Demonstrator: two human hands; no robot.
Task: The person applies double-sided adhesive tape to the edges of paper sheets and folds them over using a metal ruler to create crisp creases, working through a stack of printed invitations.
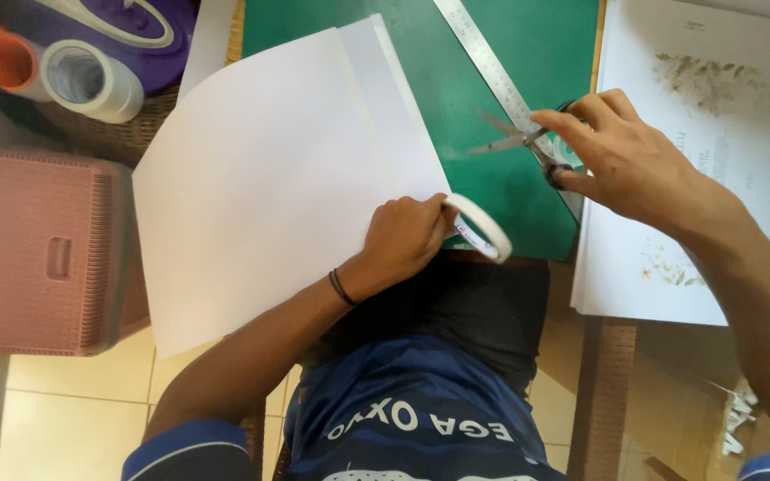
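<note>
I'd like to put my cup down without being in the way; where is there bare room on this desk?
Bare green mat lies above the scissors, right of the steel ruler, and between white sheet and ruler. By the left hand and right hand it is crowded.

the floor (73, 401) has pale cream tiles. a pink woven stool (42, 249) stands at left. a wooden table (603, 392) carries a green mat (528, 53).

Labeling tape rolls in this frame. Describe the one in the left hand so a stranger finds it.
Start at the green cutting mat. At its near edge, by the corner of the big white sheet, the left hand grips a thin white tape roll. Unlike the fat rolls top left, it is slim and held.
</note>
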